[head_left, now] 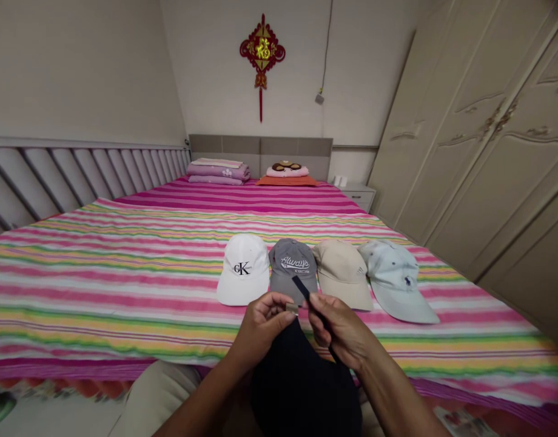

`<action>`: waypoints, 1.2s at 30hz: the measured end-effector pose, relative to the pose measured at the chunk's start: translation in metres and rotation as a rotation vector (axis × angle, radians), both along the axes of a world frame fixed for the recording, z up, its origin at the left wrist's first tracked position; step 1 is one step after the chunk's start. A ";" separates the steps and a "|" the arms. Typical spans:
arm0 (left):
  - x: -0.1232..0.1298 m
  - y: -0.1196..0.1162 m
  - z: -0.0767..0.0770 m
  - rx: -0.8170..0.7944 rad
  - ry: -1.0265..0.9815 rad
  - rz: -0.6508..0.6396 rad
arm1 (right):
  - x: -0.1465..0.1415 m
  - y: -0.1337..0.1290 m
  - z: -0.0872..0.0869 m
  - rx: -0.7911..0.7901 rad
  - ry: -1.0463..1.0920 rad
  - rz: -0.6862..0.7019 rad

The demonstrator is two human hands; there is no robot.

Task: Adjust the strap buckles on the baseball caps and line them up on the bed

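- Left hand (261, 326) pinches a small metal buckle (292, 308) between thumb and fingers (its exact shape is hard to tell).
- Right hand (343, 331) pinches the black strap (302, 289) just beside it — a short, close hold suits such narrow webbing.
- Black cap (301, 382) sits below both hands.
- Grey cap (292, 267) lies just beyond, on a striped bedspread (101, 291).

A home bedroom: striped bedspread (124, 285) on a double bed, folded bedding (218, 172), and a cream wardrobe (483, 139).

soft, even indoor light, faint shadows, slight overall softness, wide-angle bowing toward the frame edges
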State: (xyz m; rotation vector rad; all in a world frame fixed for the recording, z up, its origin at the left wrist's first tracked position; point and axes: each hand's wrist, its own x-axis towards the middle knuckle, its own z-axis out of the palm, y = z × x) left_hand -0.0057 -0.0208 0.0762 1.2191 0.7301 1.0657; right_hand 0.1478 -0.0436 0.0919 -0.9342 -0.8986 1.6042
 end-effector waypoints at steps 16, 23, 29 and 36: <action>-0.025 0.009 -0.001 -0.168 -0.235 0.035 | 0.045 -0.004 0.014 0.029 0.149 -0.165; -0.018 0.004 0.003 -0.139 -0.240 -0.018 | 0.032 -0.011 0.017 0.057 0.034 -0.105; -0.010 -0.003 0.005 -0.128 -0.281 -0.103 | 0.014 -0.019 0.018 0.066 -0.057 0.096; -0.002 -0.007 0.007 -0.196 -0.365 -0.122 | 0.000 -0.019 0.013 0.015 -0.076 0.152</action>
